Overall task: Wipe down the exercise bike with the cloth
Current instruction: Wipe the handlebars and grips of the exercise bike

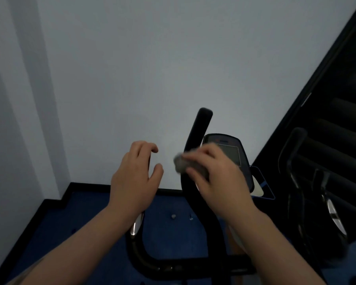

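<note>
Right hand (218, 177) grips a grey cloth (188, 164) against the exercise bike's (195, 202) handlebar — console (230, 149) just behind, its writing unreadable. Left hand (134, 177) hangs loosely curled, holding nothing.

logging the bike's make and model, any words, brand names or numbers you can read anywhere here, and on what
None can be read.
Console of the exercise bike: red and blue marks above its grey screen, too blurred to read; the screen shows no digits.
Cloth gripped by the right hand: no print visible.
Left hand holds nothing.
</note>
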Motion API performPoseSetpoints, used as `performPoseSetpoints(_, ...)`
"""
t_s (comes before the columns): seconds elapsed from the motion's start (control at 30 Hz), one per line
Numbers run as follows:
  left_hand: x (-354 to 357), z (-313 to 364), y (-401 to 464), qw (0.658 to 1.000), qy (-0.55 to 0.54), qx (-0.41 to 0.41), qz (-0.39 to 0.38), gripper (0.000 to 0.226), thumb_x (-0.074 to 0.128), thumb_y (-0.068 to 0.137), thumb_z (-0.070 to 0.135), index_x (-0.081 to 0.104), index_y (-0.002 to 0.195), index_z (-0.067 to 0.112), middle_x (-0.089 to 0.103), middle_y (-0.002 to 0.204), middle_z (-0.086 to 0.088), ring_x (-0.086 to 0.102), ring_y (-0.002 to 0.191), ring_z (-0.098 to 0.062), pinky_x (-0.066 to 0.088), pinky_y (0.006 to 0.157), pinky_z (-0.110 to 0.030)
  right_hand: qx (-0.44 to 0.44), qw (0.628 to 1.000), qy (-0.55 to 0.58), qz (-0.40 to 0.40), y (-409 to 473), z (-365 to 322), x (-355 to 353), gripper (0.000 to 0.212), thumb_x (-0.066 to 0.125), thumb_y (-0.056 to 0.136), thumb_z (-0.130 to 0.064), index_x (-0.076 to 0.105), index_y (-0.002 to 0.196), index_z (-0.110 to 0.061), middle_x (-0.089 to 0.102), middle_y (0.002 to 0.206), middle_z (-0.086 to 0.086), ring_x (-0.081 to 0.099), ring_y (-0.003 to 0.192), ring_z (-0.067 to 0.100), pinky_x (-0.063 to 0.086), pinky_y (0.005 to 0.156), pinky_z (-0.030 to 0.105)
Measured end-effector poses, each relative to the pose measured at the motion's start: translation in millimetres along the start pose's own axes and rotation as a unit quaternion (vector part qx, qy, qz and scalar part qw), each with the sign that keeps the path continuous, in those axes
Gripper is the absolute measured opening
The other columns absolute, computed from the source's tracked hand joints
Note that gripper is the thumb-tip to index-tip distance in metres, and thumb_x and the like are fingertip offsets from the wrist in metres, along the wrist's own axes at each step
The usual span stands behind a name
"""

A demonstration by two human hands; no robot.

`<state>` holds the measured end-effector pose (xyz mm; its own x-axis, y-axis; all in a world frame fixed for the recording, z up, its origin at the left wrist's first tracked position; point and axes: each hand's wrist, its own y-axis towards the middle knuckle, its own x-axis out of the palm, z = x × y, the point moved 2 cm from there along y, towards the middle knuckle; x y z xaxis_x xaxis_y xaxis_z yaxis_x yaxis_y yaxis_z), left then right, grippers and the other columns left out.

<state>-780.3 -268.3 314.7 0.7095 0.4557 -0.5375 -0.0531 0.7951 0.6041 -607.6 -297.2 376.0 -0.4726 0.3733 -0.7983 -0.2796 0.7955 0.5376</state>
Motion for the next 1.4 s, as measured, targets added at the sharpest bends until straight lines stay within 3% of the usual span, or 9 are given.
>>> performPoseSetpoints(0.07,0.4,-0.1,-0.6,1.0,0.003,-0.003,0.0,0.022,0.055,0.091,0.026,0.047,0.112,0.027,0.035,0.112,0.022,0.046,0.078,-0.009,0.034,0.05,-0.022,0.022,0.999,0.008,0.047,20.7,-5.3,3.2,0.028,0.063,0.092,-0.023,0.065,0.119,-0.026,0.051,0.115,-0.01,0.055,0.098,0.008,0.049,0.072,0.024)
performPoseSetpoints(0.17,-0.5,1.5,-0.6,1.0,0.001,-0.004,-0.003,0.022,0.054,0.091,0.026,0.048,0.112,0.027,0.034,0.111,0.023,0.047,0.076,-0.008,0.032,0.049,-0.02,0.05,0.999,-0.014,-0.002,21.7,-9.9,23.4,0.019,0.056,0.096,-0.023,0.065,0.113,-0.023,0.049,0.116,-0.009,0.051,0.106,0.01,0.051,0.078,0.033)
performPoseSetpoints(0.4,-0.9,1.1,-1.4,1.0,-0.002,0.0,-0.005,0.021,0.052,0.092,0.027,0.047,0.112,0.028,0.035,0.112,0.022,0.046,0.079,-0.008,0.032,0.05,-0.018,-0.014,0.98,0.083,-0.179,-49.4,-0.1,-0.7,0.028,0.061,0.092,-0.024,0.059,0.109,-0.046,0.044,0.113,-0.029,0.049,0.108,-0.007,0.043,0.086,0.016)
performPoseSetpoints(0.57,-1.4,1.3,-0.7,1.0,0.006,-0.006,-0.002,0.021,0.052,0.091,0.028,0.047,0.112,0.028,0.036,0.113,0.021,0.045,0.079,-0.006,0.034,0.05,-0.018,0.001,0.996,0.088,0.004,12.3,1.3,-11.2,0.03,0.06,0.094,-0.019,0.064,0.121,-0.03,0.048,0.114,-0.018,0.049,0.104,-0.006,0.037,0.088,0.005)
performPoseSetpoints(0.7,-1.9,2.0,-1.5,1.0,0.011,-0.004,-0.008,0.022,0.051,0.09,0.029,0.047,0.112,0.028,0.037,0.114,0.021,0.046,0.08,-0.007,0.033,0.05,-0.019,0.066,0.993,0.092,-0.04,-11.9,11.2,13.6,0.026,0.062,0.092,-0.018,0.066,0.116,-0.027,0.052,0.108,-0.017,0.052,0.096,-0.004,0.041,0.084,0.008)
performPoseSetpoints(0.87,-0.9,0.9,-0.8,1.0,0.007,-0.002,-0.004,0.021,0.052,0.091,0.027,0.047,0.112,0.027,0.037,0.114,0.02,0.046,0.08,-0.007,0.035,0.05,-0.02,0.022,0.987,0.121,-0.101,-21.7,25.0,-8.2,0.024,0.066,0.084,-0.022,0.066,0.101,-0.038,0.06,0.1,-0.017,0.057,0.096,-0.003,0.04,0.081,0.009)
performPoseSetpoints(1.03,-1.2,1.2,-1.3,1.0,0.007,-0.006,-0.005,0.022,0.052,0.091,0.028,0.046,0.112,0.029,0.036,0.113,0.022,0.047,0.077,-0.008,0.033,0.049,-0.019,0.077,0.989,0.121,0.035,34.6,11.4,5.2,0.024,0.064,0.09,-0.014,0.068,0.112,-0.024,0.055,0.109,-0.01,0.054,0.1,0.002,0.043,0.086,0.014)
performPoseSetpoints(1.3,-0.7,1.5,-1.2,1.0,-0.004,-0.005,-0.009,0.021,0.053,0.091,0.025,0.047,0.111,0.027,0.038,0.113,0.02,0.046,0.075,-0.009,0.032,0.05,-0.02,0.083,0.967,0.237,-0.051,-34.0,15.9,1.0,0.032,0.071,0.084,-0.008,0.072,0.097,-0.038,0.061,0.1,-0.016,0.06,0.097,0.001,0.043,0.08,0.009)
performPoseSetpoints(1.4,-0.4,0.7,-0.7,1.0,-0.007,-0.012,-0.006,0.021,0.054,0.091,0.025,0.047,0.111,0.028,0.037,0.112,0.022,0.046,0.074,-0.009,0.031,0.05,-0.02,0.105,0.957,0.263,0.067,2.9,18.7,-4.1,0.027,0.07,0.084,-0.004,0.071,0.098,-0.027,0.063,0.102,-0.005,0.058,0.091,-0.007,0.042,0.07,0.002)
